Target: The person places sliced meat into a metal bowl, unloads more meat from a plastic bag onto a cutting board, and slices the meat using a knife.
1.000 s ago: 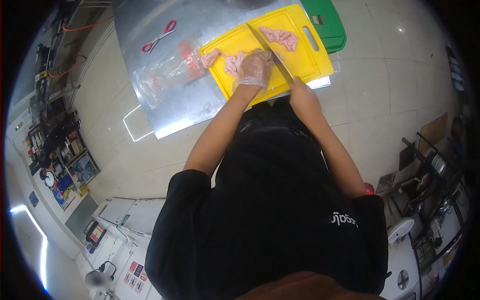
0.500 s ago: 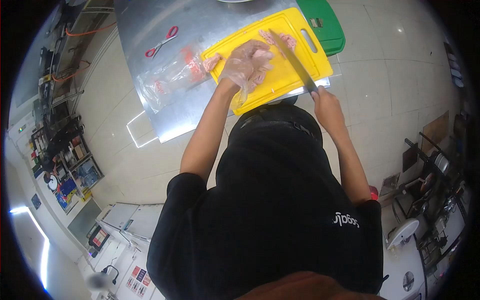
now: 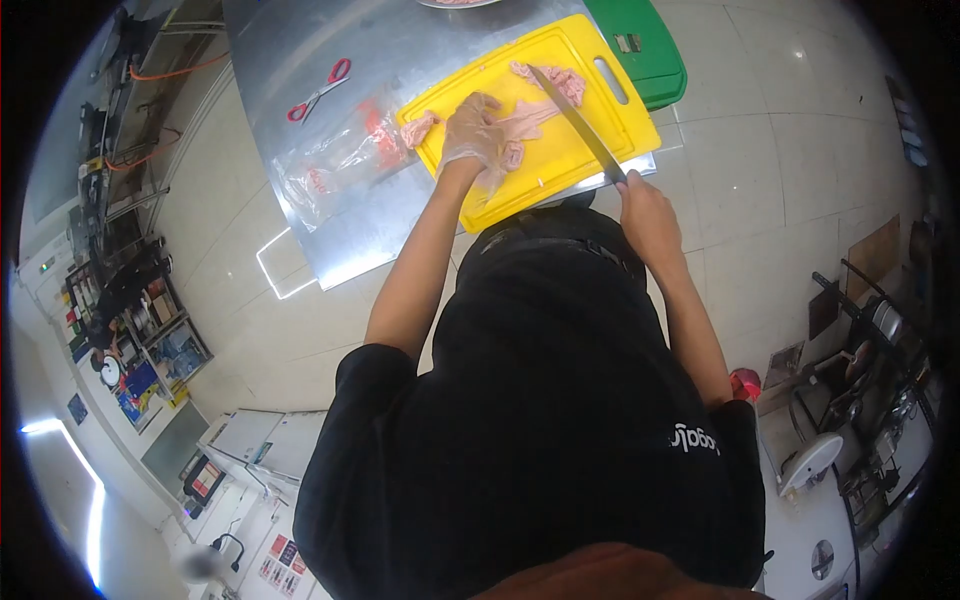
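My left hand (image 3: 474, 135), in a clear plastic glove, is closed on a strip of pale pink raw meat (image 3: 527, 121) lying on a yellow cutting board (image 3: 560, 160). The bare right hand (image 3: 647, 211) grips the handle of a long knife (image 3: 588, 134). Its blade slants up across the board, with the tip beside a heap of cut meat (image 3: 565, 84) near the board's handle slot. Another small piece of meat (image 3: 419, 129) sits at the board's left edge. What the left fingertips touch is partly hidden.
Red-handled scissors (image 3: 320, 90) and a crumpled clear plastic bag (image 3: 335, 165) with red print lie on the metal table (image 3: 300, 40). A green lid or bin (image 3: 645, 50) stands beyond the board's right side. Part of a plate (image 3: 460, 3) shows at the top edge.
My left hand has drawn back left, uncovering the meat strip stretched toward the knife. The right hand and knife have shifted slightly left.
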A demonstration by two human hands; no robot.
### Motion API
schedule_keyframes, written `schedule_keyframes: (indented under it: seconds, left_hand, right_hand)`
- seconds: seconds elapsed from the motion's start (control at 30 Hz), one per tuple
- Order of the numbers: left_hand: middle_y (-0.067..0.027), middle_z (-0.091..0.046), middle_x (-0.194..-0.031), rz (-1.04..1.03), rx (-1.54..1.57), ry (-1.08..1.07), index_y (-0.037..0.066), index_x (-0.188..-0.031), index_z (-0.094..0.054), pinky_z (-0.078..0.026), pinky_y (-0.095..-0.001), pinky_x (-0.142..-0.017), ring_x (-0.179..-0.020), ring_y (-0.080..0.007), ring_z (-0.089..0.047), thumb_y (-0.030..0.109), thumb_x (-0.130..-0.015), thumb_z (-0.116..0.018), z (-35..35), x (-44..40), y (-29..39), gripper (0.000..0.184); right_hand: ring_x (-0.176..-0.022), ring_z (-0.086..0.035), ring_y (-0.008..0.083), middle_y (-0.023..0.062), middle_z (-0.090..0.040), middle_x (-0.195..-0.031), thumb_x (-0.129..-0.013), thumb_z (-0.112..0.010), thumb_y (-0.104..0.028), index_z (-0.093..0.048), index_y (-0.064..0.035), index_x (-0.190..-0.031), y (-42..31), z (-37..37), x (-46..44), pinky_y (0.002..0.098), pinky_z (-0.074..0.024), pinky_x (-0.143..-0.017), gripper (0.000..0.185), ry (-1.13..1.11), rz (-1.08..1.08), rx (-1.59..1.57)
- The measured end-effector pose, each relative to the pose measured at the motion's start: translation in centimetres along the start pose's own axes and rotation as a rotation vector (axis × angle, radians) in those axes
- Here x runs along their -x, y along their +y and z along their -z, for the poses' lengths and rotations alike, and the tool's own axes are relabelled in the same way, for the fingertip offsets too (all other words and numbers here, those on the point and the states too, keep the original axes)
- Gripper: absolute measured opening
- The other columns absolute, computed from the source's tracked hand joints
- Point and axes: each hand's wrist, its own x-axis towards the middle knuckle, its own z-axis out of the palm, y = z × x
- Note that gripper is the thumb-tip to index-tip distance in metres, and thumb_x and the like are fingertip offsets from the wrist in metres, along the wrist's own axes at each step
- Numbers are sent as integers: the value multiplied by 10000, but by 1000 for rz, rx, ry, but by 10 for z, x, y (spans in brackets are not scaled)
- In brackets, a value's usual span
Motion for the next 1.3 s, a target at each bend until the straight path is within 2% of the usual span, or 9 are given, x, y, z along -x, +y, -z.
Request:
schedule_keyframes:
  seconds: [0.17,0.27,0.4,0.6,0.7,0.8,1.0,1.13,1.3]
  left_hand:
    - [-183,-697,-940,-234,-216,165,69,-1034,-677,-527,-436,-844,-927,-351,-673,131,-823,-714,18,12,11,223]
    - [-174,-712,-985,-267,-258,90,67,-1005,-742,-546,-378,-790,-884,-291,-694,151,-857,-688,1,6,25,179]
    - [-218,-709,-1056,-273,-243,43,51,-997,-744,-528,-452,-868,-972,-399,-672,161,-914,-620,-18,2,33,186]
    - [-211,-685,-1047,-363,-208,38,52,-960,-718,-501,-473,-915,-1030,-389,-640,245,-891,-688,-18,6,25,207]
    - [-202,-688,-1083,-259,-456,259,42,-1020,-708,-503,-447,-912,-1067,-360,-638,249,-899,-695,-11,20,35,240]
    - [-189,-706,-1028,-194,-591,14,38,-1071,-708,-518,-444,-847,-1002,-328,-679,314,-899,-705,-5,24,44,326]
    - [-155,-698,-1020,-76,223,-509,68,-1164,-661,-532,-404,-848,-945,-275,-656,297,-849,-786,22,7,64,409]
    - [-122,-644,-1112,-158,187,-207,59,-1204,-604,-544,-339,-859,-970,-259,-651,89,-877,-740,5,-28,50,356]
    - [-155,-643,-1183,-146,-158,3,72,-1219,-612,-516,-384,-955,-1086,-309,-642,257,-896,-733,6,-15,31,391]
  right_hand:
    - [-891,-645,493,280,-680,-922,-1050,-470,-186,-548,20,-1020,-18,2,4,582,-491,-762,223,-3,52,8]
    - [-884,-648,492,279,-681,-913,-1045,-473,-180,-541,24,-1034,-20,-7,6,586,-491,-759,215,-24,91,-2]
    - [-908,-656,479,281,-677,-948,-1015,-474,-133,-545,11,-1062,-18,-27,-15,575,-505,-783,167,-56,103,-35]
    - [-868,-648,516,321,-666,-879,-1031,-489,-216,-542,32,-1048,-57,-52,-97,609,-492,-763,254,72,222,-96]
    - [-876,-643,516,327,-664,-879,-1028,-503,-220,-542,42,-1064,-39,-45,-81,608,-484,-763,268,41,172,-127]
    - [-880,-638,514,320,-665,-870,-1025,-520,-212,-558,41,-1081,-6,-29,-38,600,-478,-760,262,-16,97,-103]
    - [-933,-623,521,315,-666,-913,-1020,-528,-215,-561,28,-1015,4,22,-29,600,-466,-805,244,3,7,-131]
    - [-915,-621,525,314,-665,-913,-1022,-519,-208,-557,29,-1011,-9,28,-26,604,-462,-796,240,15,40,-143]
    - [-892,-641,500,293,-669,-906,-1024,-507,-185,-550,15,-993,-21,11,-12,599,-476,-785,207,-68,59,-33]
